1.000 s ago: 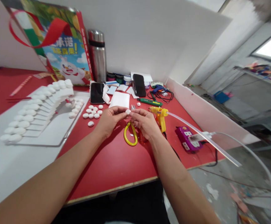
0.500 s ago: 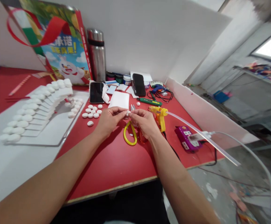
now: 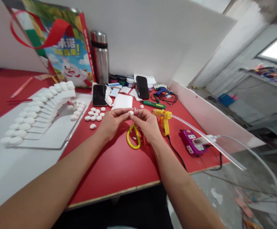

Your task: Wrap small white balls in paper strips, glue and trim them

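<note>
Between the fingertips of my left hand point(image 3: 112, 122) and my right hand point(image 3: 146, 122) is a small white lump point(image 3: 131, 113); both hands pinch it. Its exact kind is too small to tell. Under my right hand lie scissors with a yellow handle point(image 3: 133, 141), their blades partly hidden. Left of my hands, several white rounded pieces point(image 3: 95, 114) are grouped on the red table point(image 3: 119, 171). A curved white stepped model point(image 3: 43, 122), edged with similar white pieces, stands on a white board point(image 3: 38, 162) farther left.
A yellow glue gun point(image 3: 164, 121) with a long clear glue stick lies right of my hands, near a purple power strip point(image 3: 192, 141). Behind are a green utility knife point(image 3: 154, 105), two phones point(image 3: 99, 95), a steel flask point(image 3: 100, 58) and a printed bag point(image 3: 69, 54).
My fingers have shifted slightly around the white lump, and my right thumb now presses up against it. The view has moved a little; the other things stay in place.
</note>
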Available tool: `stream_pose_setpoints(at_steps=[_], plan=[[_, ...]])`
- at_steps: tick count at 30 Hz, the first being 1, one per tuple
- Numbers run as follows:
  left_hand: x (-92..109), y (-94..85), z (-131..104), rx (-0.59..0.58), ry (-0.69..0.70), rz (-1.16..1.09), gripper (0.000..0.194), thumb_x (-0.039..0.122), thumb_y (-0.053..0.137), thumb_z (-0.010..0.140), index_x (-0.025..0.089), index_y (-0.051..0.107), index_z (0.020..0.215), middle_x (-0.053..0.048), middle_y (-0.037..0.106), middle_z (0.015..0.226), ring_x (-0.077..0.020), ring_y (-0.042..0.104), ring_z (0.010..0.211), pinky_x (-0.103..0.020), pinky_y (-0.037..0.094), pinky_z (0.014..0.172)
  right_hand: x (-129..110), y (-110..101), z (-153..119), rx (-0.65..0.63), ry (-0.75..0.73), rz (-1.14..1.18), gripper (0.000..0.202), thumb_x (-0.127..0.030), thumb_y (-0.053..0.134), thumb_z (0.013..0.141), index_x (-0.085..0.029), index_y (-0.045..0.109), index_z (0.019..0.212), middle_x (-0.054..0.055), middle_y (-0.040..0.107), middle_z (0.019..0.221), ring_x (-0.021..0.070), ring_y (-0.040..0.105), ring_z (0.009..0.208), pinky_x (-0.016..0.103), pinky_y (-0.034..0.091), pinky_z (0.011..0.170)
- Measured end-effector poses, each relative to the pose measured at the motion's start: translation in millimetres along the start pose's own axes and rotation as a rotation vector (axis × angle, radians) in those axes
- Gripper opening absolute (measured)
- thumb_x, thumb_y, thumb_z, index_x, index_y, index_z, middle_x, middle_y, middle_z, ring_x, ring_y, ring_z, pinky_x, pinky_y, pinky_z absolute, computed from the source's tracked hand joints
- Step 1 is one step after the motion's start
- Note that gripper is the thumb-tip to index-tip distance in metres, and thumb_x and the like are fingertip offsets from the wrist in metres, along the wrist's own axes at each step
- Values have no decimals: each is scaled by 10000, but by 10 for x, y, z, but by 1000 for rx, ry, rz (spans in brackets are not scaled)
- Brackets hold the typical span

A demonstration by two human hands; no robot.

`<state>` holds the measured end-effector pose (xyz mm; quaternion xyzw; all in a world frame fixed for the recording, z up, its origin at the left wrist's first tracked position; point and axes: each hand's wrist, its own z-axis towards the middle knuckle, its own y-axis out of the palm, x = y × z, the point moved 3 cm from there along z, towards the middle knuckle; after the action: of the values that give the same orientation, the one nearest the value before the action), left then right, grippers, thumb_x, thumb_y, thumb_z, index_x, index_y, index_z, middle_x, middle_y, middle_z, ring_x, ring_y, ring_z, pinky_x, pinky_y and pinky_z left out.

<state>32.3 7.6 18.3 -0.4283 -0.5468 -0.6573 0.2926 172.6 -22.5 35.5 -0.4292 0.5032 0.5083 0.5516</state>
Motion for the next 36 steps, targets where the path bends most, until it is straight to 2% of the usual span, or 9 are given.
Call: stream_pose_setpoints(at_steps=[4, 8, 11, 15, 21, 25, 31, 36], plan=[[8, -24, 18, -31, -97, -102, 316, 242, 898, 667, 147, 810, 955, -56, 769, 874, -125, 680, 785, -268, 530, 824, -18, -8, -13, -30, -12, 50, 273, -364, 835, 739, -182, 659, 842, -55, 583, 634, 72, 462, 523, 223, 361, 500], [26, -46, 17, -143, -196, -205, 373, 219, 875, 703, 129, 791, 1056, -67, 752, 873, -118, 671, 758, -250, 533, 780, -22, -44, -3, -39, 0, 142, 239, -359, 813, 764, -204, 682, 891, -60, 582, 607, 81, 451, 482, 232, 346, 466], [34, -45, 4, -221, -229, -254, 384, 172, 855, 715, 132, 780, 1089, -68, 742, 891, -124, 673, 780, -250, 539, 788, -30, -42, -6, -97, 23, 199, 255, -366, 819, 757, -211, 720, 933, -39, 636, 687, 72, 451, 510, 228, 336, 483], [32, -29, -9, -269, -244, -257, 369, 149, 858, 703, 119, 782, 1063, -60, 728, 869, -114, 658, 763, -229, 530, 755, -29, -18, -23, -202, 58, 233, 284, -379, 798, 789, -217, 760, 1019, -18, 659, 727, 64, 415, 520, 226, 280, 483], [25, -39, 5, -210, -235, -244, 266, 150, 869, 703, 114, 783, 952, -60, 736, 868, -101, 653, 726, -236, 537, 755, -26, -19, -19, -181, -6, 117, 233, -366, 799, 791, -224, 771, 973, -16, 664, 747, 82, 459, 547, 240, 332, 505], [30, -46, 8, -177, -240, -240, 279, 147, 889, 682, 104, 774, 933, -54, 740, 853, -94, 665, 708, -223, 549, 739, -54, -18, -20, -165, -54, 45, 217, -372, 791, 796, -230, 765, 958, -20, 646, 749, 95, 483, 571, 247, 372, 524], [63, -55, -2, -174, -244, -160, 380, 158, 885, 684, 115, 766, 1043, -71, 765, 912, -145, 723, 776, -264, 576, 764, -108, -62, -23, -152, -71, 35, 272, -416, 758, 819, -237, 770, 1025, -31, 573, 655, 96, 429, 518, 259, 333, 503], [52, -81, 15, -134, -235, -113, 294, 144, 892, 657, 126, 771, 924, -59, 767, 862, -138, 716, 772, -274, 563, 792, -76, -87, -14, -153, -19, 38, 282, -444, 760, 804, -228, 779, 984, -30, 554, 601, 100, 408, 502, 258, 303, 496]])
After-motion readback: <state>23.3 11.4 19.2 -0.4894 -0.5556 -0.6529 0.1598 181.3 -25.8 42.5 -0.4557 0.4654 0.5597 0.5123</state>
